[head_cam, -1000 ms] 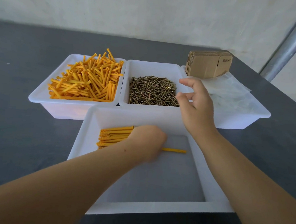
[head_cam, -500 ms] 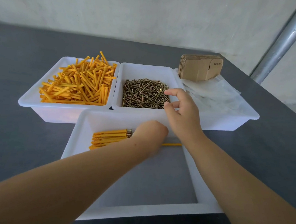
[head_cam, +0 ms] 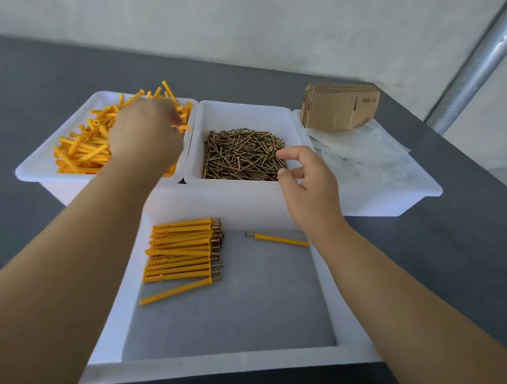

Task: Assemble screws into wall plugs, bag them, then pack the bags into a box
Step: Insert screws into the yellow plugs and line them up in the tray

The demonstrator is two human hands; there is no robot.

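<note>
So a second earlier my left hand [head_cam: 143,136] was down in the near tray [head_cam: 354,313] with the finished ones, and by this point it had swung up to about 11 o'clock, over the bin of orange wall plugs [head_cam: 81,149]. It was blurry and I only saw the back of it, so I couldn't tell if it had grabbed a plug yet. My right hand [head_cam: 306,186] had drifted left to the screw bin [head_cam: 242,156] at 12 o'clock, thumb and forefinger slightly parted at the pile's edge, nothing pinched as far as I could see. The done stack [head_cam: 182,250] sat at 9 o'clock in the tray, with a loose assembled one [head_cam: 279,239] off at 1 o'clock. Basically I'd moved on to another pair; bags [head_cam: 366,148] and flat boxes [head_cam: 339,109] untouched at 2 o'clock.
</note>
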